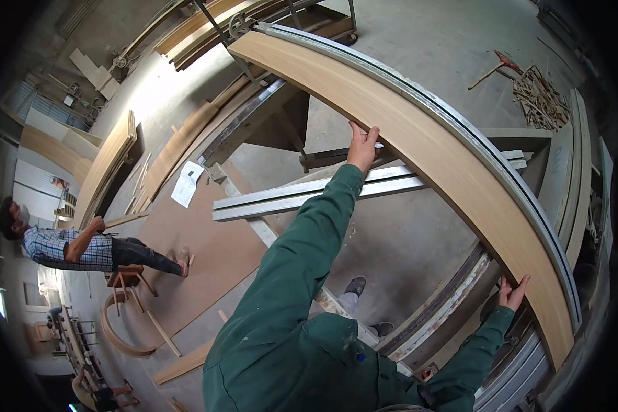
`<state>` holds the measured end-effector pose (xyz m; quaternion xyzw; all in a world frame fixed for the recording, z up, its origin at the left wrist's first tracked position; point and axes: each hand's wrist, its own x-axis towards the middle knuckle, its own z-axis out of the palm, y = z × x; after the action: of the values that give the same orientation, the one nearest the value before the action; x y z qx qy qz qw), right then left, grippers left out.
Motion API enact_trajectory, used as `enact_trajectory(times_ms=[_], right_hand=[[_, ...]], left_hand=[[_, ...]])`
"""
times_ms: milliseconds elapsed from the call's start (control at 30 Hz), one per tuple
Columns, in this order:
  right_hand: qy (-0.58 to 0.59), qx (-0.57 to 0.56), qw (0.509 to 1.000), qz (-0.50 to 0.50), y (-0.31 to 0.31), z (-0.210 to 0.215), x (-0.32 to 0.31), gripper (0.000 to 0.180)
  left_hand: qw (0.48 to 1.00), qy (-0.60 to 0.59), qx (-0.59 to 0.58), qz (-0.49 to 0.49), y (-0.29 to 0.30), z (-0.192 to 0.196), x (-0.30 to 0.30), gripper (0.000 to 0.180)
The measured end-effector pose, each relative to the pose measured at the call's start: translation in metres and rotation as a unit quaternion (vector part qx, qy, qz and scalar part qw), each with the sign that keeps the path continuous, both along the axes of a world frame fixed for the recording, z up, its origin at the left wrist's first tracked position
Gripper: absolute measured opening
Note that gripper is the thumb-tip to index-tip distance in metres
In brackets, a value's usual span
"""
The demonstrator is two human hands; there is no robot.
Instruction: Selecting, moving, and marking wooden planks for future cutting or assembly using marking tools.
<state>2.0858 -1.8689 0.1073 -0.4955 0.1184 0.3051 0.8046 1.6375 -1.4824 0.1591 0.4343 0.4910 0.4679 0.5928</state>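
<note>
A curved wooden arch [453,165] is seen sweeping from twelve o'clock round to four o'clock, backed by a metal form [474,141]. Its inner edge is gripped by the left hand [362,147] near centre and by the right hand [511,294], fingers spread, at four o'clock. A seated person [69,244] is seen at nine o'clock.

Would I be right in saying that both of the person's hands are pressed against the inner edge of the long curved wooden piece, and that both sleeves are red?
Not quite: the sleeves are green, not red, as the head view shows. The rest holds: the left hand and the right hand are both against the inner edge of the curved wooden piece.
</note>
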Motion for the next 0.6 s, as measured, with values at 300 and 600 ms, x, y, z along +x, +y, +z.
enact_trajectory(times_ms=[300, 600], right_hand=[[-0.018, 0.005, 1.0, -0.006, -0.007, 0.01, -0.015, 0.067], [-0.013, -0.146, 0.95, 0.277, 0.015, 0.047, -0.064, 0.081]], left_hand=[[0.993, 0.002, 0.119, 0.017, 0.013, -0.027, 0.015, 0.074], [0.779, 0.454, 0.407, 0.146, 0.011, -0.038, 0.016, 0.061]])
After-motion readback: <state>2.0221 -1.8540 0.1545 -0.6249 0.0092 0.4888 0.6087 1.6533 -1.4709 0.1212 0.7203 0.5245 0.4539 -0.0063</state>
